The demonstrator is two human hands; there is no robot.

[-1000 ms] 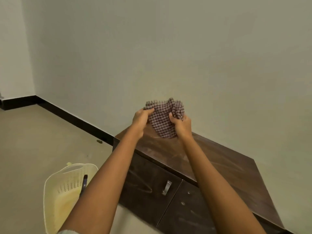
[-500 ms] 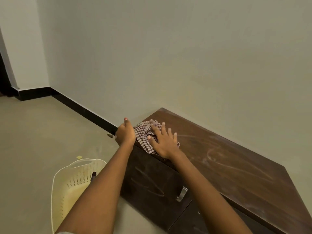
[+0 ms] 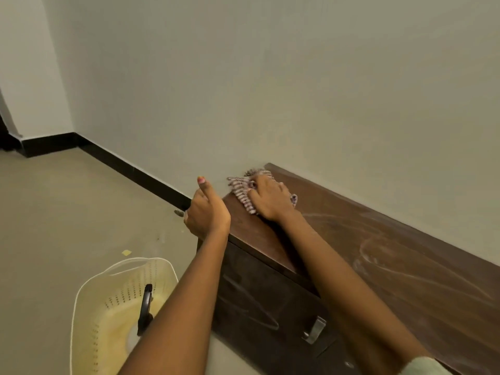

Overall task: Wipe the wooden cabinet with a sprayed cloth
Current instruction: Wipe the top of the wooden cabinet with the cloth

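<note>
R hand (image 3: pixel 270 198) lies on the checked cloth (image 3: pixel 240 189), fingers close together on top, pressing it onto the far-L corner of the wooden cabinet (image 3: pixel 378 253) top, next to the wall. L hand (image 3: pixel 207 215) is at the cabinet's L end, thumb up; its fingers are hidden, so can't tell if they grip the edge. A cream basket (image 3: pixel 108 307) sits on the floor below.

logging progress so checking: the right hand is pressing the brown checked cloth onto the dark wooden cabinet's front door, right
Not quite. In the head view the right hand presses the brown checked cloth onto the top of the dark wooden cabinet, at its far left corner, not onto the front door.
</note>
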